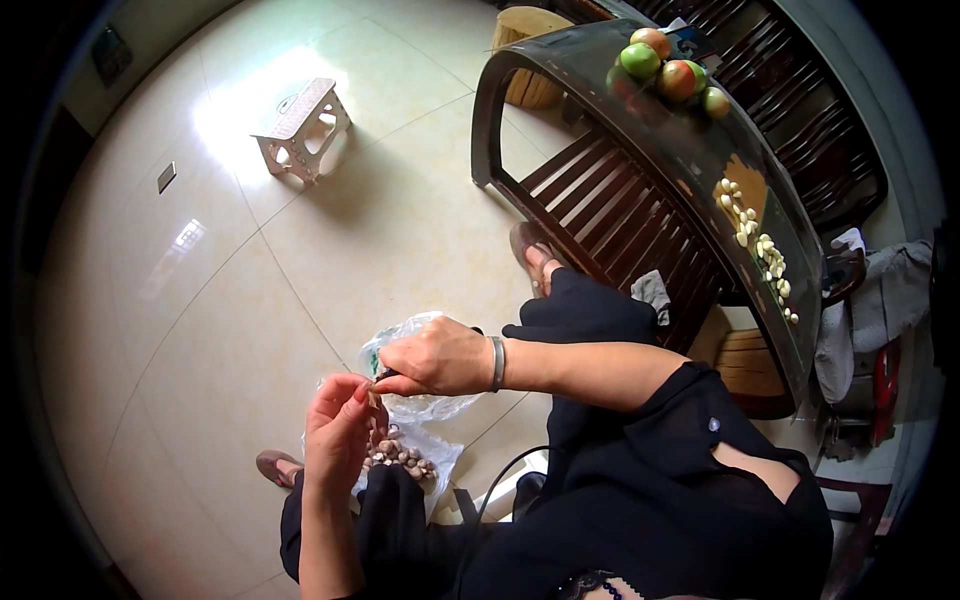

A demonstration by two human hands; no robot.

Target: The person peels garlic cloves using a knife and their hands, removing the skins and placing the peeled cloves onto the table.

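My left hand (340, 420) is raised with its fingers closed on a small brownish piece that looks like a garlic clove. My right hand (438, 358), with a metal bracelet at the wrist, meets it at the fingertips. Its fingers are curled round something dark, mostly hidden, perhaps a small handle. Below and behind my hands lies a white plastic bag (440, 455) with several unpeeled garlic cloves (408, 458). A second, clear plastic bag (425, 407) is partly covered by my right hand.
A dark glass-topped table (665, 150) at the right bears several red and green tomatoes (640, 61) and scattered peeled cloves (768, 252). Under it are a slatted shelf (610, 205) and a grey cloth (651, 296). A folding stool (302, 125) stands on the tiled floor.
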